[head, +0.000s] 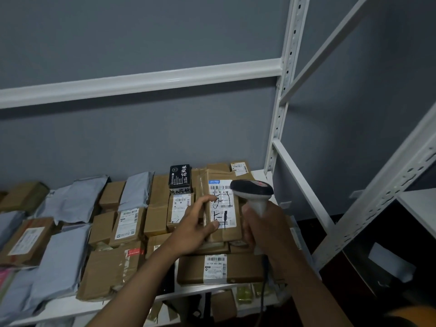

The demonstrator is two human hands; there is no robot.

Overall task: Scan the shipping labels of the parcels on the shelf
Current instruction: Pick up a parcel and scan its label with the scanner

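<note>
A white metal shelf (132,303) with slotted uprights carries a crowd of parcels against a grey wall. Grey plastic mailer bags (59,258) lie well to the left of the hands, and brown cardboard boxes (111,270) fill the middle. A flat brown cardboard box with a white label (212,267) lies just below both hands. The brown cardboard parcel (224,208) sits between the two hands, tilted up, with its white shipping label (223,204) facing the camera. The left hand (195,225) holds the parcel's left edge, thumb on the label and fingers curled over the edge. The right hand (266,227) is clenched round the handle of a white-and-dark handheld barcode scanner (253,192), whose head sits above this grip, beside the label's upper right corner. A small black box with white characters (179,177) stands above the left grip.
</note>
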